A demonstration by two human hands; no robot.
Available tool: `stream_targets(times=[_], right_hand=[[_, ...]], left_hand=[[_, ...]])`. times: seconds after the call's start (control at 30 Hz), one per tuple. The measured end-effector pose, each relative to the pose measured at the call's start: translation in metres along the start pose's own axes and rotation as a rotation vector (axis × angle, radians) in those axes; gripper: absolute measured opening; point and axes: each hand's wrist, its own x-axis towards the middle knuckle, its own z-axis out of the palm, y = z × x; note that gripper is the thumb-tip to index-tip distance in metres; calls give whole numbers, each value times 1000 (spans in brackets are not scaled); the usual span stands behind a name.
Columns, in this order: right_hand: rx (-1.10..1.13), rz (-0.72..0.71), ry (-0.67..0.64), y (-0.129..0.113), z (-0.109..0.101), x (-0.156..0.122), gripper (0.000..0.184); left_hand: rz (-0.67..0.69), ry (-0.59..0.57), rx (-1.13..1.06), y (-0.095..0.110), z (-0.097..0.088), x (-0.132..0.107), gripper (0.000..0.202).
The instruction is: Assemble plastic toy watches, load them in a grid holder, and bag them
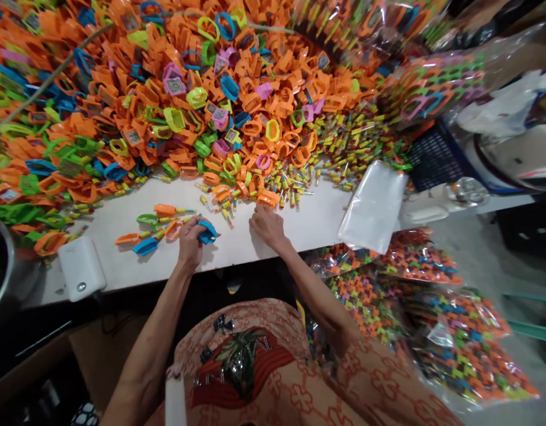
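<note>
My left hand (191, 244) is closed around a blue plastic toy watch (206, 232), held just above the white table (231, 251). My right hand (268, 226) reaches to the near edge of the pile, its fingers at an orange toy watch (268, 198); whether they grip it firmly is hard to make out. Between and beyond the hands lie small yellow sticks with clear tips (227, 214). Left of my left hand, several watches, among them a blue one (145, 246) and an orange one (127, 239), lie with yellow sticks beside them.
A huge heap of mostly orange toy watches (148, 94) covers the back. Clear plastic bags (374, 207) lie at the right, a white box-shaped device (81, 269) at the left. Filled bags (463, 349) sit below the table. A blue basket (433, 154) stands back right.
</note>
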Motion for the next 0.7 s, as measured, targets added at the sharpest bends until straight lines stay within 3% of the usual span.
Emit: stream_targets(times=[0.1, 0.17, 0.27, 0.33, 0.43, 0.7], right_hand=[[143, 37, 61, 2, 5, -2, 40], [433, 41, 26, 0, 6, -2, 33], [1030, -98, -241, -12, 0, -6, 28], [1262, -221, -411, -24, -7, -11, 33], [1289, -337, -505, -39, -18, -17, 32], [1261, -375, -487, -36, -22, -14, 29]], left_hand=[[6, -23, 21, 0, 1, -3, 18], [-5, -40, 79, 0, 1, -5, 16], [-29, -109, 175, 1, 2, -8, 16], [-49, -172, 226, 3, 3, -10, 17], [-72, -221, 258, 5, 3, -12, 19], [-114, -295, 318, 9, -2, -16, 20]])
